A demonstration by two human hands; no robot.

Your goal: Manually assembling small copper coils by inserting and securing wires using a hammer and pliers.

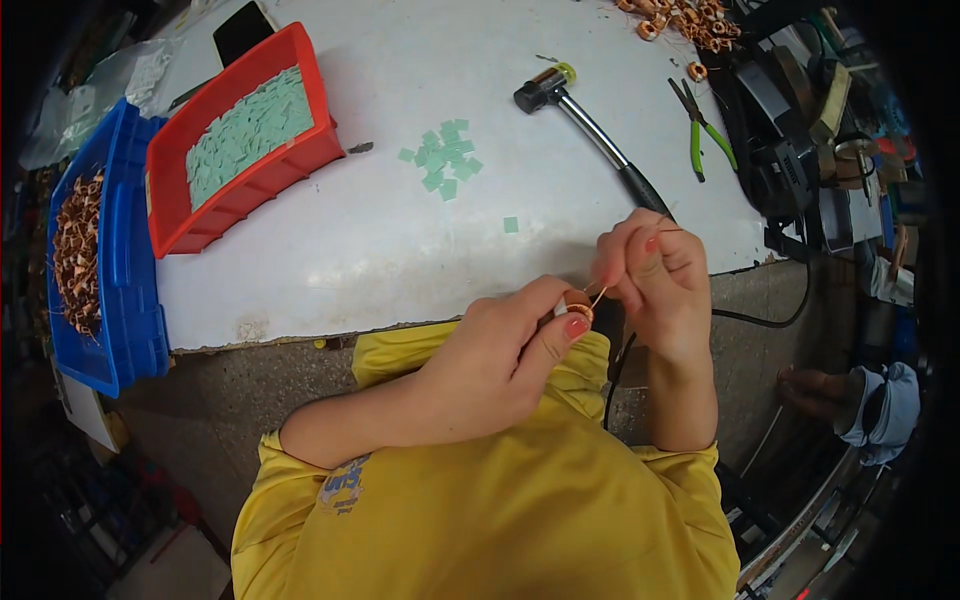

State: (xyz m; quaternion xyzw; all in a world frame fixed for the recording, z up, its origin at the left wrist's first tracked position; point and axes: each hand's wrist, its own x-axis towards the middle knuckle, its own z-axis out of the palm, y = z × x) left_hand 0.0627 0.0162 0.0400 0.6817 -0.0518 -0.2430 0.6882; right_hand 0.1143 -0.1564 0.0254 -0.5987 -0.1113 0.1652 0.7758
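Observation:
Just past the table's front edge, my left hand [505, 350] is closed, pinching a small copper-wound ring coil [579, 311] between thumb and fingers. A white patch shows beside the coil at my fingers. My right hand [655, 275] is closed in a pinch on a thin copper wire [599, 295] that rises from the coil. A stretch of wire also shows above my right fingers. On the table ahead lie one single green square [511, 225] and a loose pile of similar thin green squares [441, 157].
At left stand a red bin [325, 140] of green pieces and a blue bin [120, 340] of copper coils. A mallet [600, 140] reaches toward my right hand. Green-handled pliers [697, 140] and a heap of copper coils [690, 22] lie far right. Another person [880, 410] shows at right.

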